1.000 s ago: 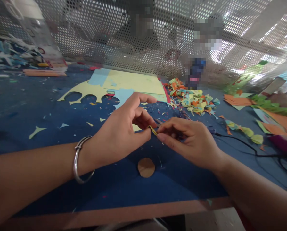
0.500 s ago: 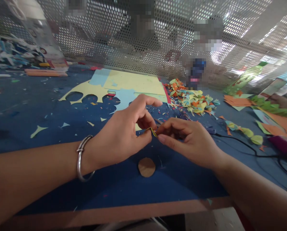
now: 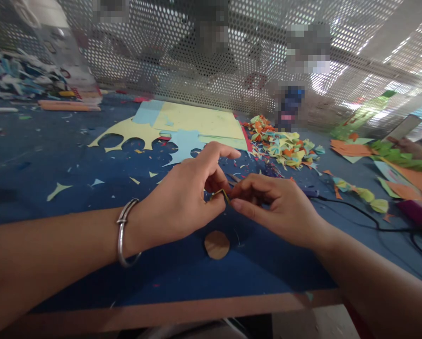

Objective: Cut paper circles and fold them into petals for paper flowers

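Between my two hands is a small folded piece of yellow paper (image 3: 225, 196), mostly covered by fingers. My left hand (image 3: 186, 197), with a silver bangle at the wrist, pinches it between thumb and curled fingers while the index finger arches above. From the other side, my right hand (image 3: 274, 202) grips its edge with thumb and fingertips. Just below them a round brown disc (image 3: 217, 245) lies flat on the blue tabletop (image 3: 168, 278).
Yellow paper sheets (image 3: 200, 120) and cut-out scraps (image 3: 133, 136) lie beyond my hands. A pile of folded paper pieces (image 3: 285, 143) sits behind, right. A black cable (image 3: 355, 212) runs rightward. A bottle (image 3: 66, 56) stands far left, before a perforated metal screen (image 3: 143, 61).
Both hands stay nearly in place. The yellow paper has shifted slightly between my fingertips, its fold now showing a sharper peak.
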The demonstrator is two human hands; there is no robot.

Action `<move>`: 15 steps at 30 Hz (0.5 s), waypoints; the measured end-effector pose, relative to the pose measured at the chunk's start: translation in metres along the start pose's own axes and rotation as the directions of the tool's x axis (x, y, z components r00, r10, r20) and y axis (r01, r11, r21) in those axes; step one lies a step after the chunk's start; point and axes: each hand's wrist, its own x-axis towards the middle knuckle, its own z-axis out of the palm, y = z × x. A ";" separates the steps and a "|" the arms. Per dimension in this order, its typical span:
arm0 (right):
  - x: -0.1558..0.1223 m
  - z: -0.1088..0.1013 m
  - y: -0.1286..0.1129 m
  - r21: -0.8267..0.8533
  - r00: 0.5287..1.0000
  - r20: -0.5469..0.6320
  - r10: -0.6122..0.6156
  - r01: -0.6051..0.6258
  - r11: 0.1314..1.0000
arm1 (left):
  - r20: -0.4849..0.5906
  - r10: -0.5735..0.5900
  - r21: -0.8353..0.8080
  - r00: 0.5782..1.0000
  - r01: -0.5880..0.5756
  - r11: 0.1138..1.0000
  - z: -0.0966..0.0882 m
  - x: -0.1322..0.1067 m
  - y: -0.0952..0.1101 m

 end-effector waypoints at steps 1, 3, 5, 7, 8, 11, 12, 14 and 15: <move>0.000 0.000 0.000 0.002 1.000 0.001 -0.004 0.004 1.000 | 0.009 -0.005 -0.001 1.000 0.005 1.000 0.000 0.000 0.000; -0.001 0.000 0.000 0.007 1.000 0.003 -0.010 0.010 1.000 | 0.015 -0.007 -0.004 1.000 0.007 1.000 -0.001 0.001 0.001; -0.002 0.000 0.001 0.005 1.000 0.005 -0.014 0.014 1.000 | 0.016 -0.003 -0.004 1.000 0.003 1.000 0.000 0.000 0.001; -0.002 0.001 0.002 -0.009 1.000 -0.003 -0.021 0.021 1.000 | 0.003 -0.002 -0.001 1.000 0.002 1.000 0.000 0.000 0.001; -0.002 0.001 0.002 -0.021 0.999 -0.011 -0.030 0.030 0.999 | -0.001 -0.002 -0.001 1.000 0.002 1.000 0.001 0.000 0.001; -0.002 0.000 0.002 -0.077 0.996 -0.039 -0.077 0.074 0.994 | -0.011 0.002 -0.004 1.000 -0.002 1.000 0.002 -0.001 0.000; -0.002 0.000 0.002 -0.094 0.994 -0.047 -0.095 0.091 0.991 | -0.010 0.002 -0.007 1.000 -0.003 1.000 0.002 -0.001 0.000; -0.002 0.000 0.002 -0.118 0.990 -0.051 -0.132 0.125 0.985 | -0.012 -0.005 -0.013 1.000 0.005 1.000 0.003 -0.001 0.000; -0.002 0.000 0.002 -0.126 0.988 -0.048 -0.147 0.140 0.982 | -0.011 -0.009 -0.015 1.000 0.009 1.000 0.003 -0.001 0.000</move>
